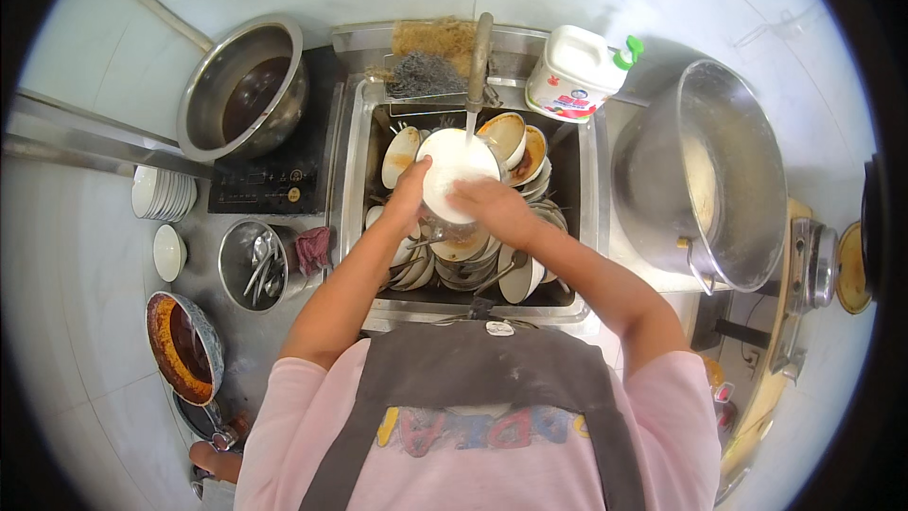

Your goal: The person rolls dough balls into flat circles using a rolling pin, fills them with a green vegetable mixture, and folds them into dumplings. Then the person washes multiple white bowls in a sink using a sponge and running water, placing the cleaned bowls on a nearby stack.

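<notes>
Under the running faucet (480, 50), my left hand (408, 195) grips the left rim of a white bowl (454, 156). Water falls into the bowl. My right hand (493, 206), blurred, lies against the bowl's lower right inner side, its fingers spread flat; it grips nothing that I can see. Below and around the bowl, the metal sink (591, 227) is filled with stacked dirty dishes. Orange-stained bowls (505, 135) lean at the back right of it, and a stained dish (401, 156) leans at the left. Spoons stick out among the lower stacks.
A wire rack with a steel scrubber (429, 74) and a detergent jug (571, 71) stand behind the sink. A large pot (652, 177) is at the right. Leftward are an induction cooktop (266, 188), a steel basin (191, 113), a utensil pot (225, 255), stacked bowls (163, 193) and a sauce bowl (211, 330).
</notes>
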{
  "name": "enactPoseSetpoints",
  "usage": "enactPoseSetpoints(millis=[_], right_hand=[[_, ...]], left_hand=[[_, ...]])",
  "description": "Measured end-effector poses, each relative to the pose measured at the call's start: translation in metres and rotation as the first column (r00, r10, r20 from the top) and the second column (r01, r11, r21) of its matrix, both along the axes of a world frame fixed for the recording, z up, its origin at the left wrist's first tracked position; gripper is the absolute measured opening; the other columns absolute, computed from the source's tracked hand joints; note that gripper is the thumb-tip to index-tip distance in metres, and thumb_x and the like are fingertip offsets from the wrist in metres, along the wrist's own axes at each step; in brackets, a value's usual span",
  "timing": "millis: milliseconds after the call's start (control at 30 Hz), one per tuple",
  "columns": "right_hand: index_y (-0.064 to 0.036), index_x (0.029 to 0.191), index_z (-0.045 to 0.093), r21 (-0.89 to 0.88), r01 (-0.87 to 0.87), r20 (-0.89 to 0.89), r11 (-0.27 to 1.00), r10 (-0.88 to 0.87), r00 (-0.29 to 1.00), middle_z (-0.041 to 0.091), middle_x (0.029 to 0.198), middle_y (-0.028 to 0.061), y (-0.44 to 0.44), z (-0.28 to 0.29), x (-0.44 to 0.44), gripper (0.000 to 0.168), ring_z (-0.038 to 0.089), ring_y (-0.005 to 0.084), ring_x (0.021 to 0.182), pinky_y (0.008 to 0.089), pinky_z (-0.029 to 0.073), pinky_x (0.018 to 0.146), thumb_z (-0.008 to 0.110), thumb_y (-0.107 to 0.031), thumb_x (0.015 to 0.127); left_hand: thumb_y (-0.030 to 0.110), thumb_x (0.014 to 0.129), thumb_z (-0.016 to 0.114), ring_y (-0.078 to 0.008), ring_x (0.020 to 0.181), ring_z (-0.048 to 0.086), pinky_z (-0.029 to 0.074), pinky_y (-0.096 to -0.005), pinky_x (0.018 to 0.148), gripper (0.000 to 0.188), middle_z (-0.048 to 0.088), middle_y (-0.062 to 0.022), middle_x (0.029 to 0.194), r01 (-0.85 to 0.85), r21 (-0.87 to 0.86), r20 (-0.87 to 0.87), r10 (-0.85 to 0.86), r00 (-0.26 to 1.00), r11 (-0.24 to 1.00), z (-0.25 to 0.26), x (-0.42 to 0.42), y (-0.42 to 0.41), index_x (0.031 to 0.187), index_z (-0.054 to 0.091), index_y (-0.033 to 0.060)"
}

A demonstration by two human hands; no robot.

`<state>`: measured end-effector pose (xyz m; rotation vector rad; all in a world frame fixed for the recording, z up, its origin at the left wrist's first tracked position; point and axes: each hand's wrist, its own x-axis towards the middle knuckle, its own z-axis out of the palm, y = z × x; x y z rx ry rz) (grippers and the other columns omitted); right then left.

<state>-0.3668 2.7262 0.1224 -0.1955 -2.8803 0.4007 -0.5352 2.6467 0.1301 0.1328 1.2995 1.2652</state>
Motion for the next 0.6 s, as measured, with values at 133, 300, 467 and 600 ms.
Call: enactPoseSetpoints(millis=[133,300,467,600], right_hand=[[-0.009,0.108,0.058,-0.367,0.285,0.096,0.885,-0.268,0.959,0.060,0.106,0.0090,-0.027,0.029,-0.034,0.036,0.058,0.0290,0.095,0.0377,0.046,0.083,0.053,-0.008,0.073],[-0.008,0.109,0.057,-0.155,0.017,-0.219,0.988,-0.051,0.974,0.059,0.109,0.0108,-0.015,-0.004,-0.013,0.038,0.057,0.0291,0.098,0.0351,0.046,0.083,0.053,-0.006,0.071],[-0.010,0.114,0.054,-0.475,0.260,-0.022,0.841,-0.306,0.952,0.058,0.112,0.0118,-0.041,0.013,-0.036,0.043,0.057,0.0288,0.099,0.0340,0.047,0.083,0.055,-0.005,0.071],[-0.010,0.114,0.055,-0.164,0.015,-0.155,0.986,-0.041,0.987,0.052,0.121,0.0106,-0.013,-0.013,-0.010,0.042,0.052,0.0287,0.107,0.0385,0.040,0.092,0.056,-0.008,0.072]], left_hand=[[0.038,0.086,0.048,-0.0221,0.092,0.057,0.048,-0.0354,0.078,0.052,0.056,-0.0103,0.108,-0.222,-0.011,-0.004,0.222,0.975,0.975,0.003,0.014,0.002,0.126,0.036,0.0071],[0.031,0.085,0.046,-0.0221,0.093,0.056,0.049,-0.0354,0.076,0.050,0.053,-0.0106,0.111,-0.141,0.073,0.216,0.122,0.969,0.987,0.007,-0.002,-0.008,0.127,0.033,0.0075],[0.031,0.084,0.048,-0.0227,0.097,0.056,0.048,-0.0357,0.077,0.050,0.055,-0.0119,0.110,-0.337,0.246,-0.309,0.403,0.861,0.909,-0.010,0.026,-0.001,0.121,0.041,-0.0007],[0.034,0.083,0.048,-0.0230,0.097,0.056,0.048,-0.0347,0.078,0.050,0.055,-0.0120,0.110,-0.056,0.071,-0.039,0.059,0.997,0.996,0.008,-0.017,-0.008,0.120,0.042,0.0001]])
